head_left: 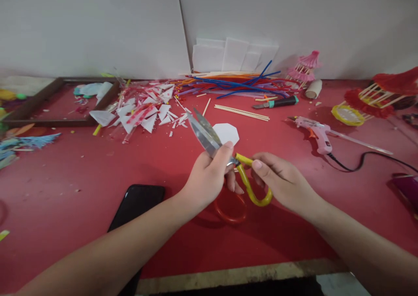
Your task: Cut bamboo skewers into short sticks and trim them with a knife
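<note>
A: Counts?
B: One pair of scissors (209,141) is being held above the red surface (98,165). One white paper polygon (227,132), one cutter (282,102), one glue gun (318,134), one phone (137,209) are being seen on it.
A: Hands?
B: Scissors are being gripped near the pivot by the left hand (209,174), closed. Yellow handle (249,187) is being pinched at its end by the right hand (282,178).
A: Blockers?
B: Polygon is being partly covered by the left hand; phone, by the left forearm (130,239).

Pale grey wall (98,25), dark vertical seam (184,25); red tabletop (98,165) below.
</note>
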Demonstrator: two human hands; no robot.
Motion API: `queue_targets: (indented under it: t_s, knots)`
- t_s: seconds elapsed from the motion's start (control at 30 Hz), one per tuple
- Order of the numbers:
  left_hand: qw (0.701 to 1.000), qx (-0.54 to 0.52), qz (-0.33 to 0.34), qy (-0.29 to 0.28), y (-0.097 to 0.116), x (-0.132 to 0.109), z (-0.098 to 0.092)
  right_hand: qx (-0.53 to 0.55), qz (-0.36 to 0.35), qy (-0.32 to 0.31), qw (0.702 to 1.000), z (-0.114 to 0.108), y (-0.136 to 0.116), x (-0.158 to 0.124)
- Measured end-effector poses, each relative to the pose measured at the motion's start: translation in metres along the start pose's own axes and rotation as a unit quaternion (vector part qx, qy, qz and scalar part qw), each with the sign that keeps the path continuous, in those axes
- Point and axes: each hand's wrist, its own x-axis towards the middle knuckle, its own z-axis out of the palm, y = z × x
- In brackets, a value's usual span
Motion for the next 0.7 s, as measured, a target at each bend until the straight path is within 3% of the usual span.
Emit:
queue_targets:
  t_s: [0.2,0.47,0.6,0.7]
  knots:
    - [1.000,-0.003,-0.003,-0.013,-0.0019,-0.0025,0.0031,-0.010,-0.015,0.001,1.000,0.0030,-0.0051,-0.0023]
    - [0.999,-0.010,-0.036,0.012,0.0016,0.0032,-0.0005,0.035,0.036,-0.020,0.999,0.0004,-0.0010,-0.0010]
    - [0.999,-0.012,-0.046,0.021,0.0019,0.0042,-0.0013,0.116,0.082,-0.033,0.989,0.0015,0.0011,-0.0022]
    - [0.998,-0.016,-0.050,0.025,0.0019,0.0041,-0.0021,0.229,0.112,-0.046,0.966,0.0034,-0.0012,-0.0037]
